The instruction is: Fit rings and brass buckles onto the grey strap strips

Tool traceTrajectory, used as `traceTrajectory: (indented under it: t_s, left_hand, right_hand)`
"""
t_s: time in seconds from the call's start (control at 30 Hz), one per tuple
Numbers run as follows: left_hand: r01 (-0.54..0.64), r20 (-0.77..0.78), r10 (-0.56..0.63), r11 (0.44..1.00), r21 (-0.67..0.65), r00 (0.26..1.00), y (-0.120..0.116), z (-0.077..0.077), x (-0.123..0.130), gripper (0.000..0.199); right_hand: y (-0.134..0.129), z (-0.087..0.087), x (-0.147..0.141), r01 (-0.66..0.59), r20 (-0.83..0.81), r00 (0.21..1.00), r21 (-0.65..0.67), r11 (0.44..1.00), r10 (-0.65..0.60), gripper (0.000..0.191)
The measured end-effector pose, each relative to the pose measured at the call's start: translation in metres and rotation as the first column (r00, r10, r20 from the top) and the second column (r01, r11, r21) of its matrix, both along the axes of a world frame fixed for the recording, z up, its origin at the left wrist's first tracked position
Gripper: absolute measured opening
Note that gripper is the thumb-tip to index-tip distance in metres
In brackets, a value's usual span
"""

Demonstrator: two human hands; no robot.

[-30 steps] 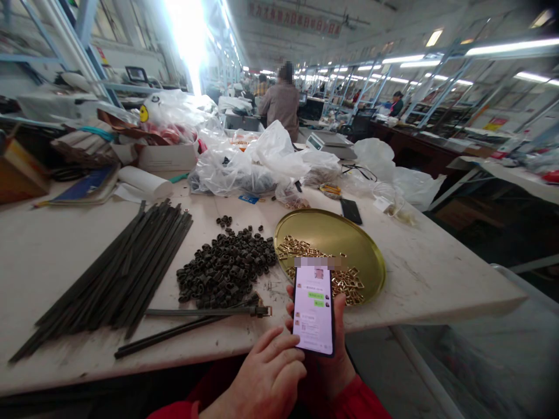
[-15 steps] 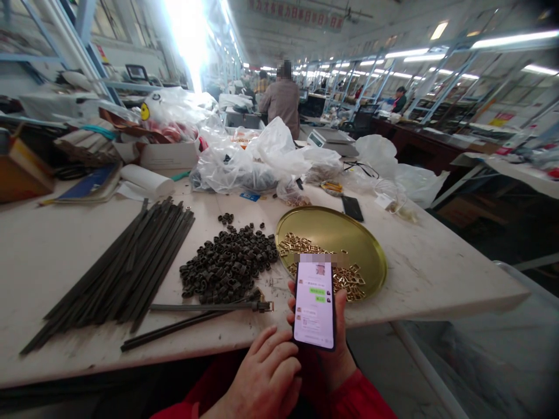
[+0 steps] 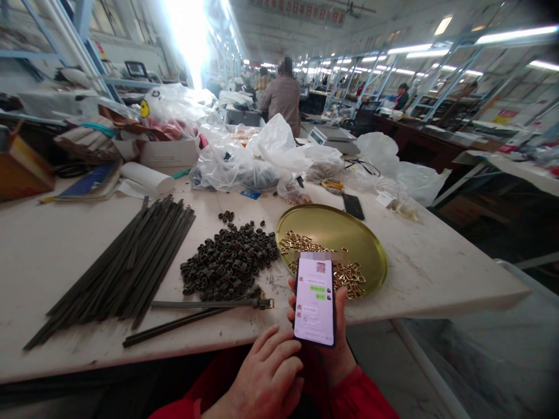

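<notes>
A smartphone (image 3: 313, 302) with a lit chat screen is held upright, its back resting in my right hand (image 3: 341, 343), whose thumb and fingers wrap its two sides. My left hand (image 3: 266, 372) is beside the phone's lower left corner, holding nothing, with its fingers loosely bent and slightly apart; whether a fingertip touches the phone I cannot tell. Behind the phone, a round gold tray (image 3: 367, 244) bears many small gold metal buckles (image 3: 349, 279), partly hidden by it. Left of the tray is a heap of small dark strap loops (image 3: 229, 259).
Long dark straps (image 3: 117, 267) lie piled on the table (image 3: 445, 262) at left. Two buckled straps (image 3: 209, 304) lie in front of the loops. Plastic bags (image 3: 244, 163), a scale (image 3: 332, 139) and a dark flat phone-like object (image 3: 353, 206) are farther back. A person (image 3: 283, 99) faces away beyond.
The view has shifted very slightly. My hands and the phone keep practically the same positions, and nothing has been taken or let go.
</notes>
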State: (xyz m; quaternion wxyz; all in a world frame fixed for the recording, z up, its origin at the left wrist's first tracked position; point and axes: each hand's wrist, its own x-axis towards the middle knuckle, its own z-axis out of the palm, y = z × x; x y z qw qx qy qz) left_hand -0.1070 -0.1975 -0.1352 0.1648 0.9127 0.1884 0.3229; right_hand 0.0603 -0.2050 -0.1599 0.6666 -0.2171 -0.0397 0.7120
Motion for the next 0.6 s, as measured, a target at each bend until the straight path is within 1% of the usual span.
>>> traceTrajectory:
  t_s: [0.17, 0.33, 0.43, 0.6]
  left_hand:
    - [0.012, -0.002, -0.012, 1.0, 0.005, 1.0, 0.0003, -0.0005, -0.0004, 0.014]
    - [0.014, -0.016, -0.014, 1.0, -0.002, 1.0, -0.0001, -0.0008, 0.0, 0.013]
    - [0.01, -0.018, -0.01, 1.0, 0.002, 1.0, -0.0007, -0.0004, 0.0011, 0.013]
    - [0.024, -0.021, -0.024, 1.0, 0.012, 0.999, -0.0018, 0.0008, 0.001, 0.012]
  right_hand:
    - [0.001, 0.0032, 0.001, -0.028, 0.002, 1.0, 0.012, 1.0, 0.028, 0.087]
    - [0.001, 0.0029, 0.0014, -0.028, -0.011, 1.0, 0.021, 0.999, 0.028, 0.087]
    - [0.0007, 0.0026, 0.0011, -0.049, -0.023, 0.998, 0.028, 0.998, 0.05, 0.089]
    - [0.0013, 0.0016, 0.0023, -0.026, -0.004, 1.0, 0.035, 0.999, 0.026, 0.089]
